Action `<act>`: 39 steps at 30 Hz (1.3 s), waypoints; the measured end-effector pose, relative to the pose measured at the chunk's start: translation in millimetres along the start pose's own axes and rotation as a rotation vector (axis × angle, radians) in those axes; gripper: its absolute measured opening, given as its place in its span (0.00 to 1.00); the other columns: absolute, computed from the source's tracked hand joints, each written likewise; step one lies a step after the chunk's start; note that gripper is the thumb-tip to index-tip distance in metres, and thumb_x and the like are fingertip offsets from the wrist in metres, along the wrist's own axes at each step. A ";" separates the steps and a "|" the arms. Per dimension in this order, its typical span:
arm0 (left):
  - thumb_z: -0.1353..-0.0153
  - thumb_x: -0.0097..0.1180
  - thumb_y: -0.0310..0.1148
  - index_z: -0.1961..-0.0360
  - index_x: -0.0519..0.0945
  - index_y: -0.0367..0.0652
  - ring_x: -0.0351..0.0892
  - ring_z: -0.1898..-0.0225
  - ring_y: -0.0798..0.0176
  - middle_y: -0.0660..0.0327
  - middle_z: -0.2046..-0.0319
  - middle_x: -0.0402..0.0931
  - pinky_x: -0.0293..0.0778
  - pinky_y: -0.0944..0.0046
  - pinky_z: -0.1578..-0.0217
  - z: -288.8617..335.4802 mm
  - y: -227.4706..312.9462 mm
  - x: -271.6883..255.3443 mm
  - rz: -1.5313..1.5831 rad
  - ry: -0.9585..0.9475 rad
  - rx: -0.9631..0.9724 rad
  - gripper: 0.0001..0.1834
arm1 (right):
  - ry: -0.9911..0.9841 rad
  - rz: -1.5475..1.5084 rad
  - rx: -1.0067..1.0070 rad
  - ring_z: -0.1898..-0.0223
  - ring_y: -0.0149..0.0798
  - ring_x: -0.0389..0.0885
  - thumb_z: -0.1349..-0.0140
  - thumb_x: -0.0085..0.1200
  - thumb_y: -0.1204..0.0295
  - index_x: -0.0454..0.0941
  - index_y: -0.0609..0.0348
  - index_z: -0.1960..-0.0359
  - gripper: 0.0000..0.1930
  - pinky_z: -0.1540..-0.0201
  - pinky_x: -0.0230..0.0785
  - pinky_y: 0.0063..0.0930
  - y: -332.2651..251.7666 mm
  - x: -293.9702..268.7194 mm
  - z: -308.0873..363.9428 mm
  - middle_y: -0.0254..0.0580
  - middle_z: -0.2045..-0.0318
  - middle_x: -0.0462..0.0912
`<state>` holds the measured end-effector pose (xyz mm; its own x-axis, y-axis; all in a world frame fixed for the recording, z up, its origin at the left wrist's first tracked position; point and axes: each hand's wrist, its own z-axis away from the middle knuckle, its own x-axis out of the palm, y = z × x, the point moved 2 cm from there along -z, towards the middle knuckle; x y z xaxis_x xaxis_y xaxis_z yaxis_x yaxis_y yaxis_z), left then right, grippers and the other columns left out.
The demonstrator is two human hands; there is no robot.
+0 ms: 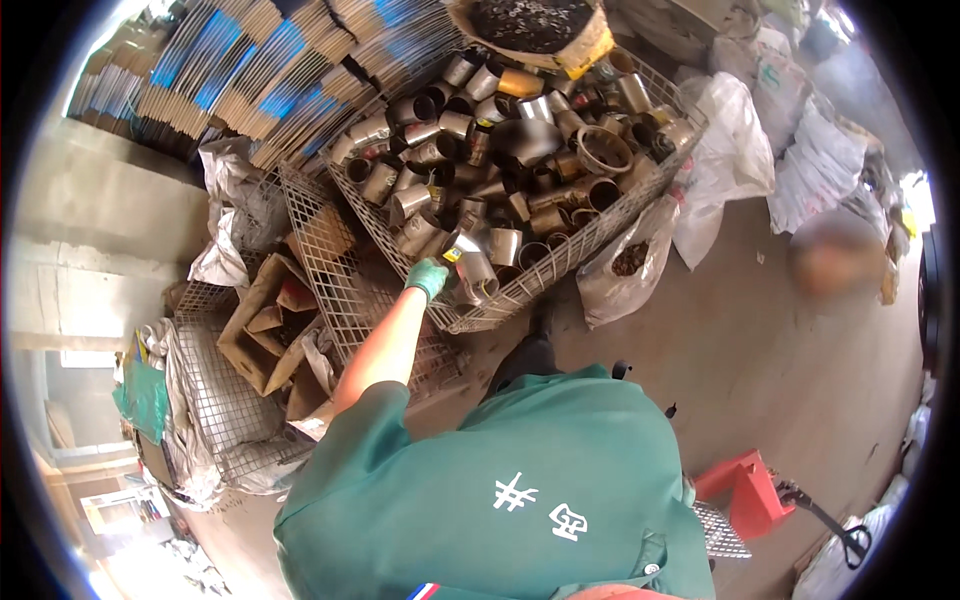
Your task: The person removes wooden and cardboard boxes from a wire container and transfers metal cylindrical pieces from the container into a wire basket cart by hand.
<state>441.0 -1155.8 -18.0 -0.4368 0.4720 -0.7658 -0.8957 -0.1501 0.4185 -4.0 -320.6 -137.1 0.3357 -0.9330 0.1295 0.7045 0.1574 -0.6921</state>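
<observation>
My left hand (pixel 428 277), in a green glove, is at the near left corner of a large wire basket (pixel 560 268). Its fingers look curled inward, and what they close on is hidden. Beside the fingertips lies a metal cylinder with a yellow label (pixel 460 247), and next to that is a wider grey metal sleeve (pixel 477 277). Many short metal cylinders (pixel 505 245) fill the basket in a loose heap. A round metal ring (pixel 605 150) rests on the heap toward the right. My right hand is out of sight.
An open sack of dark small pieces (pixel 530 25) sits at the basket's far side. Flattened cardboard (pixel 240 70) is stacked far left. Another wire basket (pixel 215 400) holds cardboard boxes (pixel 265 320). White bags (pixel 725 160) stand right; a red metal object (pixel 745 490) lies lower right.
</observation>
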 end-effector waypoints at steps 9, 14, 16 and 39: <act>0.41 0.54 0.43 0.50 0.81 0.49 0.77 0.44 0.48 0.52 0.46 0.78 0.72 0.50 0.43 -135.9 54.9 -67.5 -0.502 0.200 0.023 0.20 | 0.032 0.333 0.116 0.70 0.37 0.82 0.41 0.56 0.75 0.73 0.60 0.49 0.17 0.69 0.73 0.29 -187.1 254.0 -24.6 0.41 0.66 0.83; 0.37 0.51 0.39 0.42 0.78 0.55 0.71 0.37 0.48 0.53 0.40 0.74 0.69 0.51 0.39 -231.6 62.7 -95.2 -0.592 0.170 -0.008 0.21 | 0.105 0.591 0.176 0.68 0.37 0.83 0.42 0.56 0.75 0.74 0.62 0.47 0.20 0.68 0.74 0.28 -200.0 308.4 -21.0 0.41 0.63 0.84; 0.36 0.48 0.42 0.41 0.77 0.56 0.72 0.38 0.48 0.53 0.42 0.76 0.68 0.51 0.38 -263.8 58.4 -96.0 -0.632 0.164 -0.031 0.22 | 0.080 0.609 0.193 0.67 0.38 0.84 0.42 0.56 0.76 0.74 0.63 0.48 0.19 0.68 0.74 0.27 -202.3 328.0 -14.4 0.42 0.62 0.84; 0.40 0.63 0.35 0.64 0.78 0.39 0.80 0.61 0.46 0.51 0.65 0.79 0.76 0.50 0.58 -205.1 68.7 -132.6 -0.294 0.164 0.517 0.11 | -0.423 0.982 -0.228 0.54 0.36 0.82 0.39 0.56 0.79 0.78 0.67 0.50 0.15 0.49 0.74 0.28 -283.8 622.4 -48.8 0.46 0.55 0.84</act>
<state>420.4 -1406.9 12.1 -0.2215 0.2837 -0.9330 -0.8424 0.4263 0.3296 -25.6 -961.7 105.3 0.9063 -0.2404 -0.3476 -0.1053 0.6681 -0.7366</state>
